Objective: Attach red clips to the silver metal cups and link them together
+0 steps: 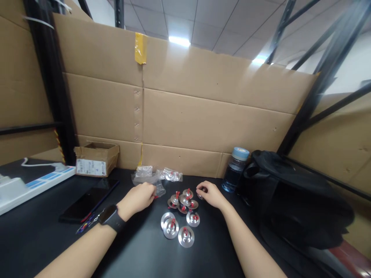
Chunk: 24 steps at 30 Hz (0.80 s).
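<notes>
My left hand (141, 197), with a dark watch on the wrist, is closed beside a crumpled clear plastic bag (159, 188). A bit of red shows at its fingertips, but what they grip is mostly hidden. On the other side, my right hand (213, 194) pinches a small metal finger cymbal (199, 194), largely covered by the fingers. Between the hands lies a heap of silver finger cymbals (184, 200) with red loops. Nearer to me, several more rest flat, among them a single cymbal (186, 236) and an overlapping pair (171, 228).
Bagged cymbals (171, 175) lie by the cardboard wall (203, 116). Leftward are an open carton (97, 160), a dark phone (89, 200) and a white power strip (37, 188). A blue-capped bottle (234, 172) and a black bag (295, 197) stand to the right.
</notes>
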Tool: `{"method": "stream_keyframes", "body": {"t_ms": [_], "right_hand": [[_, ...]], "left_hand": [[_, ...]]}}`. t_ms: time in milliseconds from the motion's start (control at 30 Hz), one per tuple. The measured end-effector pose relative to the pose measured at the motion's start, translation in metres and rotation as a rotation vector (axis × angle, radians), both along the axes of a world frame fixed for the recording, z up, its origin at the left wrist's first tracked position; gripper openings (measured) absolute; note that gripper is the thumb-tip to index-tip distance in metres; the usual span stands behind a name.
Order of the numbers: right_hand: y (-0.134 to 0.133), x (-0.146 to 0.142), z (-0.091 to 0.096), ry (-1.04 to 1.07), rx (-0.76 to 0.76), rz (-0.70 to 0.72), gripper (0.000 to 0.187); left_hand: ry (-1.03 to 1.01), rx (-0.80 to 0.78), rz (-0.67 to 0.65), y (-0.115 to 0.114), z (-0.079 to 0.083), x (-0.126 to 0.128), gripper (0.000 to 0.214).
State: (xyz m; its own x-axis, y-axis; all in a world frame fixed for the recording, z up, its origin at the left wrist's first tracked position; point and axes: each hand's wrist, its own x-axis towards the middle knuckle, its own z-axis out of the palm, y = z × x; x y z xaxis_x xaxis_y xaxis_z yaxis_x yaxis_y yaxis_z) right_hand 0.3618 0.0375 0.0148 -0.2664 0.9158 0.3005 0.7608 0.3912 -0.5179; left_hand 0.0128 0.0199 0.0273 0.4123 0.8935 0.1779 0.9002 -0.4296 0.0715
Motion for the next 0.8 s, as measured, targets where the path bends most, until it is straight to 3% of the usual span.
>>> {"method": "stream_keyframes", "body": {"t_ms": [100, 267, 633, 800], "right_hand": [[-0.006, -0.011, 0.008, 0.041, -0.016, 0.089, 0.023], [-0.018, -0.027, 0.016, 0.037, -0.054, 0.285, 0.020], [-0.023, -0.031, 0.017, -0.006, -0.055, 0.277, 0.016], [-0.025, -0.034, 0.018, -0.029, -0.073, 0.252, 0.015]], "left_hand": [[-0.002, 0.022, 0.022, 0.004, -0.003, 0.005, 0.021], [-0.001, 0.061, 0.032, 0.010, -0.010, 0.018, 0.026], [-0.014, 0.099, -0.103, -0.003, -0.011, 0.028, 0.023], [-0.038, 0.084, -0.072, -0.009, -0.007, 0.028, 0.033]]}}
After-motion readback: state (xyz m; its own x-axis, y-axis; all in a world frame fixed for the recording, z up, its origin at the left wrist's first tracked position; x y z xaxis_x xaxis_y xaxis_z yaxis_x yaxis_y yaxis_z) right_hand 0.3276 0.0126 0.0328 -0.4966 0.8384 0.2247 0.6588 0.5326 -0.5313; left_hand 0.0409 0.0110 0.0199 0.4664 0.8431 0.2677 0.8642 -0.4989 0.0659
